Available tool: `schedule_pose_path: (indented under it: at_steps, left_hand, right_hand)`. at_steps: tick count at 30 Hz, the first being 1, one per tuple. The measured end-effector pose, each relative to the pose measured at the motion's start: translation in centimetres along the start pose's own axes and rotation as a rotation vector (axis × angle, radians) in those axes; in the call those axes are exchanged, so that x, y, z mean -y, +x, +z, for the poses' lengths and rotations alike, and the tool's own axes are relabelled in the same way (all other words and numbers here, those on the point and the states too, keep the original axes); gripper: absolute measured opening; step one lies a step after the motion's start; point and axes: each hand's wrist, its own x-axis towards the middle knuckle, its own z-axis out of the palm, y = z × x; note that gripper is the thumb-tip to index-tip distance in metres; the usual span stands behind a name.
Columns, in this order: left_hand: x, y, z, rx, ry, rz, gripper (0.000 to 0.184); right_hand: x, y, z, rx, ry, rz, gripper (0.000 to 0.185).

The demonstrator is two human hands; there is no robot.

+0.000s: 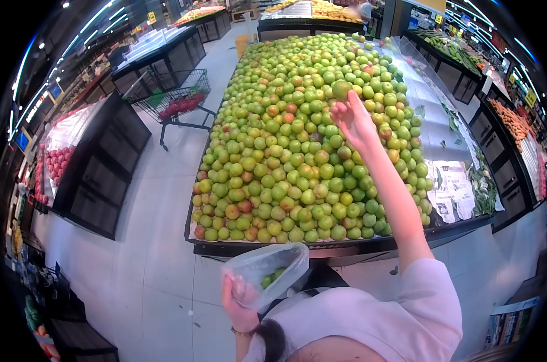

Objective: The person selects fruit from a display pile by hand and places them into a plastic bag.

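My right hand (356,125) reaches out over a large heap of green plums (285,145), some blushed with red. A larger-looking green plum (342,90) is at its fingertips, with the thumb and curled fingers closed on it. Down near my body, my left hand (242,298) grips the side of a clear plastic bag (273,262). The bag's mouth is spread wide, facing up and toward the heap. A few green plums (272,277) show inside it. A beaded bracelet is on my left wrist.
The heap lies on a black-edged display stand (322,246). Newspaper (451,190) and loose leaves cover its right side. A shopping cart (175,102) with red goods stands left, near a cabinet (101,172). Carrots (510,123) and greens (445,48) lie on stands at right.
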Motion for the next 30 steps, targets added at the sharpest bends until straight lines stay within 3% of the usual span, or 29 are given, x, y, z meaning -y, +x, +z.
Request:
schedule_pose_path:
  at_steps: [6, 9, 10, 11, 12, 14, 15, 17, 20, 23, 30]
  left_hand:
    - [-0.6, -1.1, -0.8, 0.144, -0.035, -0.016, 0.018]
    - [-0.3, -1.1, -1.9, 0.155, -0.109, -0.038, 0.016]
    - [-0.3, -1.2, -2.1, 0.166, -0.091, -0.043, 0.016]
    - [-0.2, -1.3, -2.3, 0.177, -0.072, -0.048, 0.015]
    - [-0.2, -1.4, -2.3, 0.192, -0.052, -0.053, 0.014]
    - [0.0, -1.7, -1.3, -0.066, -0.006, -0.098, 0.014]
    - [0.2, -1.7, -1.2, -0.092, 0.031, -0.097, 0.013]
    - [0.5, -1.7, -1.7, -0.045, 0.12, -0.073, 0.013]
    - [0.5, -1.6, -1.5, 0.171, 0.062, -0.104, 0.013]
    - [0.7, -1.0, -1.7, 0.279, -0.013, -0.144, 0.014]
    - [1.5, -0.6, -0.4, 0.261, -0.004, -0.185, 0.015]
  right_hand:
    - [-3.1, -9.9, 4.2, 0.051, 0.377, 0.279, 0.039]
    - [-6.7, -15.5, 5.2, 0.182, 0.463, 0.473, 0.037]
    - [-7.3, -17.6, 7.0, 0.095, 0.364, 0.533, 0.04]
    - [-8.9, -18.7, 6.1, 0.456, 0.427, 0.639, 0.041]
    - [-10.8, -21.6, 7.5, 0.547, 0.234, 0.719, 0.041]
    - [-12.8, -23.7, 8.3, 0.584, -0.244, 0.87, 0.037]
    - [-15.3, -24.7, 7.4, 0.664, -0.516, 0.912, 0.038]
    - [-16.5, -26.4, 7.5, 0.766, -1.015, 0.654, 0.039]
    - [-19.1, -28.2, 4.3, 0.775, -1.292, 0.659, 0.042]
    - [-17.1, -28.0, 4.2, 0.742, -1.27, 0.781, 0.044]
    - [-17.8, -28.4, 1.1, 0.685, -1.15, 0.631, 0.047]
